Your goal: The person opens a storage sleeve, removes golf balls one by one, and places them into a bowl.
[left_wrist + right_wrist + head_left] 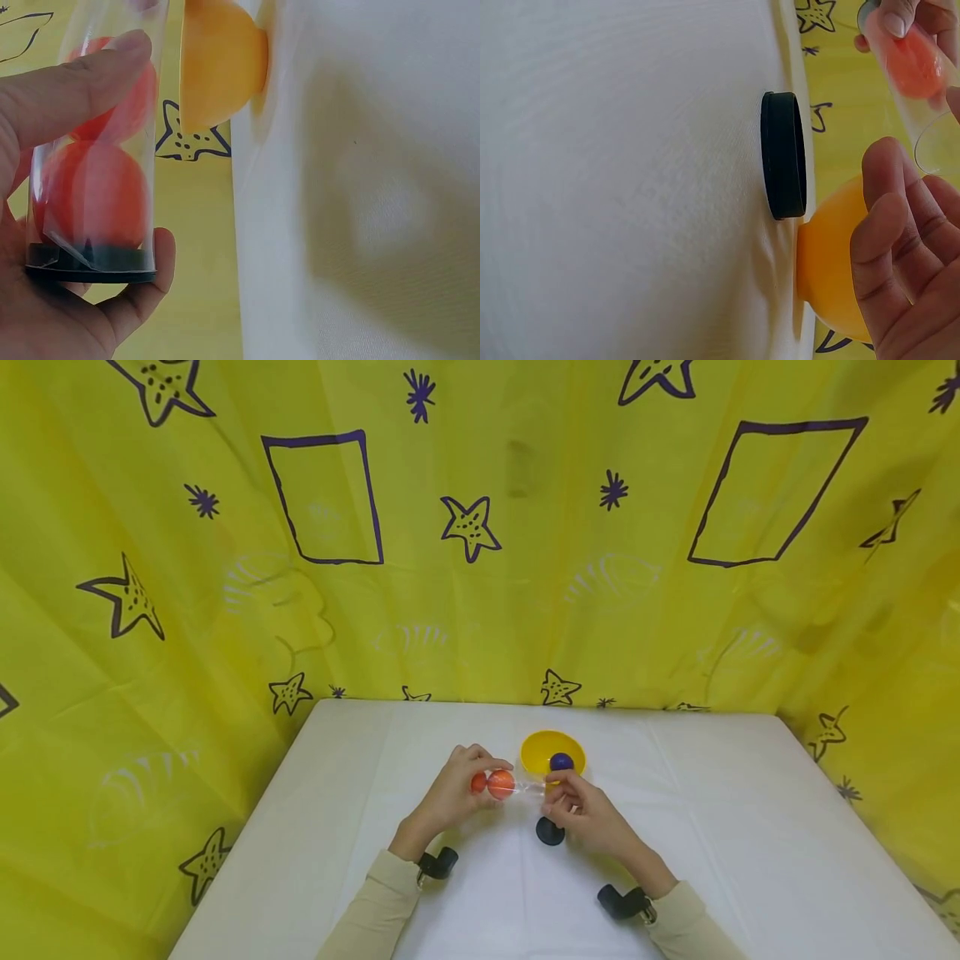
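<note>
My left hand [454, 789] grips a clear plastic tube [94, 202] with a black cap on its near end. Two orange-red balls [501, 784] sit inside it, one behind the other. The tube lies nearly level in the head view, its uncapped end toward the right. At that end my right hand [592, 817] has its fingers and thumb bent about the rim; part of the contact is hidden. Just beyond the right fingers, a purple ball [561, 762] shows in a yellow bowl [536, 750]. A loose black cap [784, 156] lies on the table below the right hand.
A white cloth covers the table [300, 877]. Behind it and along the sides hangs a yellow curtain [420, 610] with drawn stars and frames. Black wrist mounts [622, 902] sit under both forearms.
</note>
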Tool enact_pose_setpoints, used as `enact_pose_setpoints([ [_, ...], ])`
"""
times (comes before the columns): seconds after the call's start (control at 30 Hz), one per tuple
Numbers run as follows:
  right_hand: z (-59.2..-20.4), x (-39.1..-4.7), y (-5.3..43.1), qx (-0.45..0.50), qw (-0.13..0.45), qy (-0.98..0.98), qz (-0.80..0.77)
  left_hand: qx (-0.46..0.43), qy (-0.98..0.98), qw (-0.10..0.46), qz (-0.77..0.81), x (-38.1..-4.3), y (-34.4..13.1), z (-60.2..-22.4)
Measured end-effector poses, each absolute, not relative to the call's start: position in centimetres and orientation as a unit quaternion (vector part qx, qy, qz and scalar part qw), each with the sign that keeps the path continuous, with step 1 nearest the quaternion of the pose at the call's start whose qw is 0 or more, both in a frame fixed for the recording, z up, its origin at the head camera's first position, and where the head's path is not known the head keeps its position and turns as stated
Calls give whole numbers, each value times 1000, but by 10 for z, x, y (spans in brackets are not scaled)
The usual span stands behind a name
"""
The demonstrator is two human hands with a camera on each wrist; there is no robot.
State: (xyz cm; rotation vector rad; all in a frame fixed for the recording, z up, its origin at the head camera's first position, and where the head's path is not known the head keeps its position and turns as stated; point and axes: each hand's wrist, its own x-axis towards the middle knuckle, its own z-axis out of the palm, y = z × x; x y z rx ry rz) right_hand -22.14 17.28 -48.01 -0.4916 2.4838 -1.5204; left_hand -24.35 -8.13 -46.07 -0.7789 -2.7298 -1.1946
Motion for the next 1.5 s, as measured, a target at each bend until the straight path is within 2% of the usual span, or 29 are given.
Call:
enact_pose_setpoints([
  [0.67,-485,-226,177,-185,79,832,-518,-263,-896,57,-352,-245,-81,-459],
  [0.93,-485,-225,178,-186,65,836,-511,-257,-892,37,-370,-245,-82,-462],
  [1.5,-481,-223,181,-136,79,856,-492,-236,-881,13,-410,-247,-86,-465],
])
